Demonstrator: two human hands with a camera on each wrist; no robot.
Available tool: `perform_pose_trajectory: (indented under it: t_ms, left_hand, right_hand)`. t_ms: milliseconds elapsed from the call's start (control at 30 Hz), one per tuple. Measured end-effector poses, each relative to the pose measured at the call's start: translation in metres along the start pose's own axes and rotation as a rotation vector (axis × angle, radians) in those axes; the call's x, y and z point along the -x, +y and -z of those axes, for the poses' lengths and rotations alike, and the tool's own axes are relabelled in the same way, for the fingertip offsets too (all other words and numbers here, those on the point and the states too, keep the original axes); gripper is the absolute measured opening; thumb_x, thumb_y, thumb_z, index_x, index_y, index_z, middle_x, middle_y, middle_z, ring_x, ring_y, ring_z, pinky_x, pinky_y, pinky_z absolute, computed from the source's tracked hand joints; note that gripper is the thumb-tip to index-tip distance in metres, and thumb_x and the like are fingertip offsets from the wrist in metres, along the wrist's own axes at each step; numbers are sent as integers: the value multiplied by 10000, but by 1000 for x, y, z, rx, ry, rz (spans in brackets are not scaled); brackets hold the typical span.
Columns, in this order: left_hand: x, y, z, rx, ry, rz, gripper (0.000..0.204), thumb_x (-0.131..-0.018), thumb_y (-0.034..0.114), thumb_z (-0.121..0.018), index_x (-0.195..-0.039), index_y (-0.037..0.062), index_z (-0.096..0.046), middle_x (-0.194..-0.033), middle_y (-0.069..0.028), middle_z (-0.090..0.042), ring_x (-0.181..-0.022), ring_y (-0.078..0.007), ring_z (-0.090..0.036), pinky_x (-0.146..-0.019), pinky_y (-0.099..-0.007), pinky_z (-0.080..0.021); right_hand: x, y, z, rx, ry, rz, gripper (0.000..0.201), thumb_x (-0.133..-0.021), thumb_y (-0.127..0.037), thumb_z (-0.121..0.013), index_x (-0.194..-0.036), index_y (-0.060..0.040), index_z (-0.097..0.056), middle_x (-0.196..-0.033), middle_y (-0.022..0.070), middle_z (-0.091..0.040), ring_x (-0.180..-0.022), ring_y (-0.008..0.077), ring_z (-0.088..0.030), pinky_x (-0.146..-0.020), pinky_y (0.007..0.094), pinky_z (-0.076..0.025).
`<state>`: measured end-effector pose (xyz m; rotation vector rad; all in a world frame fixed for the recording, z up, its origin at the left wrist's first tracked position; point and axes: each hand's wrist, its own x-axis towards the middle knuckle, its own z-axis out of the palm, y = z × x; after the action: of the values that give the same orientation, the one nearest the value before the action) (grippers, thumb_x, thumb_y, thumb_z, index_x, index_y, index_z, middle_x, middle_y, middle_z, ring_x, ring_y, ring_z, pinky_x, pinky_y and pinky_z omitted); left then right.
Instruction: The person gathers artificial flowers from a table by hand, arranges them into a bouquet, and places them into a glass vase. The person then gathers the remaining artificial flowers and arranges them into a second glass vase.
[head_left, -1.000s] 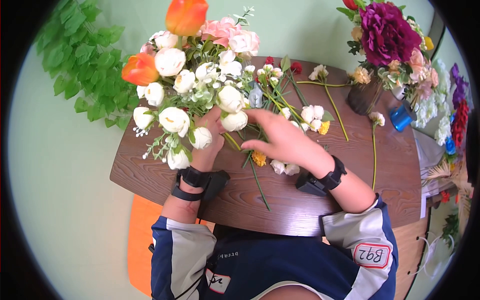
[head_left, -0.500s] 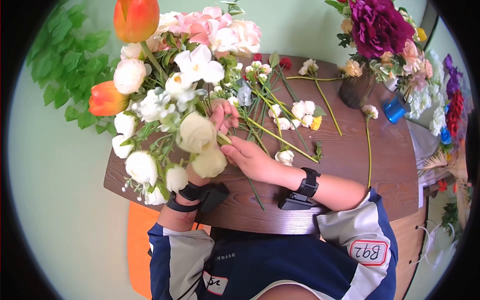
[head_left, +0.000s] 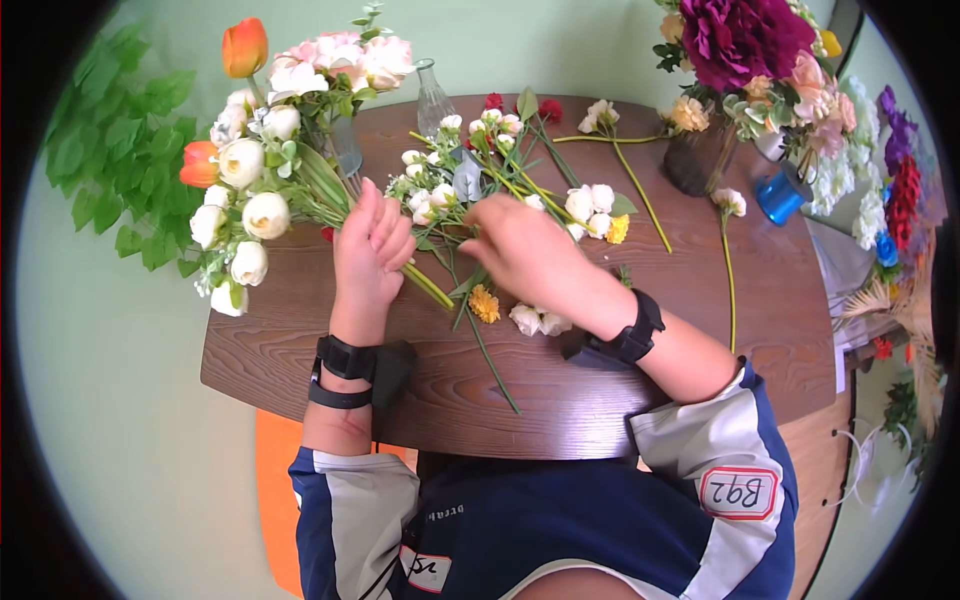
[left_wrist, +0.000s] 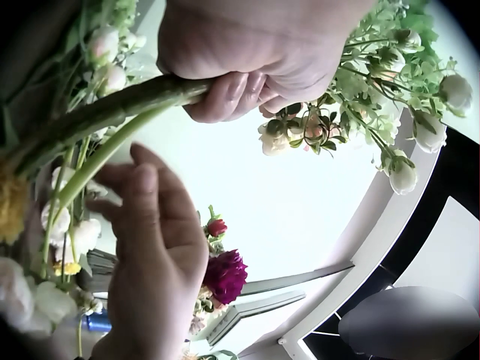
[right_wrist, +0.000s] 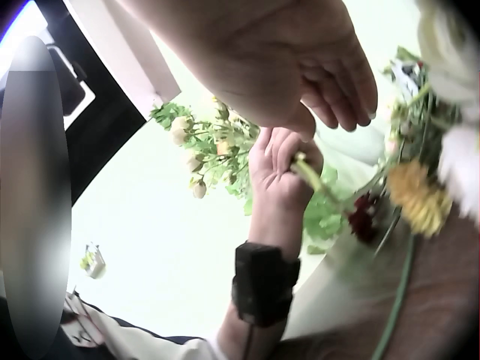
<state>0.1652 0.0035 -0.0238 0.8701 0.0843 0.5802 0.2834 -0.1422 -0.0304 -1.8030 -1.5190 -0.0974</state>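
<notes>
A bouquet of white ranunculus-like blooms [head_left: 265, 215], pink flowers [head_left: 345, 60] and orange tulips [head_left: 245, 47] leans to the left in the head view. My left hand [head_left: 368, 255] grips its green stems [head_left: 325, 190], the fingers curled round them; the cut ends [left_wrist: 112, 120] stick out below the fist. To the right, my right hand [head_left: 530, 250] hovers over loose flowers, its fingers loosely bent and apart from the bouquet. Nothing shows in that hand [left_wrist: 157, 240] in the left wrist view.
Loose white roses [head_left: 590, 205], yellow blooms [head_left: 484, 303] and green stems lie across the brown table [head_left: 640, 370]. A clear glass bottle [head_left: 430, 100] and a glass vase [head_left: 345, 150] stand at the back. A dark vase [head_left: 695, 165] holds a purple bloom [head_left: 740, 40] near a blue cup [head_left: 783, 197].
The bouquet has swung down and left, away from the camera. My right hand, at the stems half a second ago, has moved off them to the right.
</notes>
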Motion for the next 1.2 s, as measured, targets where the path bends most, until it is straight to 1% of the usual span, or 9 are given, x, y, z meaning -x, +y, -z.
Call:
perform_pose_trajectory:
  t_ms: [100,367,400,500,600,867,967,1133,1200]
  left_hand:
    - [-5,6,10,-5,21,-45,366,-954,293,-378,-621,144,-347,-485,54,-270,-352,-40,-194,-315,-199,-154]
    - [-7,13,15,-64,123,-106,343,-943,302,-415,-643,147,-357,-490,63,-264,-357,-29,-191,-318,-194,-148]
    - [-8,12,15,-71,134,-114,339,-941,303,-422,-647,147,-359,-490,65,-263,-357,-27,-193,-318,-193,-147]
    - [-7,12,14,-58,107,-109,342,-940,303,-425,-644,146,-358,-489,66,-262,-357,-26,-190,-320,-193,-147]
    - [-7,10,17,-61,27,-91,334,-938,285,-435,-645,144,-361,-496,68,-260,-360,-22,-193,-324,-191,-146]
    - [-3,7,14,-42,-67,-63,269,-893,109,-501,-669,148,-356,-524,71,-283,-362,-23,-232,-331,-188,-149]
    - [-4,3,14,-75,-56,-60,275,-883,75,-501,-667,154,-350,-529,68,-289,-364,-22,-236,-331,-191,-144]
    - [0,1,3,-201,-13,-127,255,-870,54,-510,-685,138,-355,-543,66,-294,-368,-20,-215,-337,-182,-149]
    - [-4,-7,14,-220,118,-129,216,-873,65,-510,-730,134,-365,-554,65,-306,-381,-20,-225,-342,-180,-159]
  right_hand:
    - [-1,21,16,378,-204,-170,235,-701,-147,-672,-795,31,-549,-810,209,-579,-780,354,-582,-686,419,-469]
    - [-16,35,44,179,-588,-508,84,-677,-39,-615,-754,-17,-641,-699,179,-620,-716,345,-612,-656,382,-490]
    - [-14,44,42,218,-244,-180,58,-691,-37,-584,-718,-13,-629,-635,147,-615,-670,341,-614,-633,386,-493]
    - [-15,64,56,665,-103,-195,215,-728,-90,-543,-926,-33,-606,-926,188,-605,-907,322,-582,-766,386,-468]
    - [-14,75,67,598,-456,-455,323,-701,-137,-601,-1003,-24,-590,-970,170,-599,-941,311,-571,-796,366,-456]
    - [-19,76,84,345,-593,-387,290,-663,-139,-640,-902,24,-617,-819,184,-634,-767,315,-610,-692,340,-470]
    - [-21,52,100,247,-131,-303,288,-707,-209,-646,-868,27,-616,-732,221,-601,-693,337,-610,-646,378,-473]
    - [-13,0,137,-195,248,-255,183,-792,-170,-626,-803,13,-624,-639,4,-586,-581,28,-504,-501,191,-375]
    - [-6,-4,145,-467,482,-148,150,-812,-142,-597,-831,2,-634,-695,22,-608,-585,49,-527,-488,189,-381]
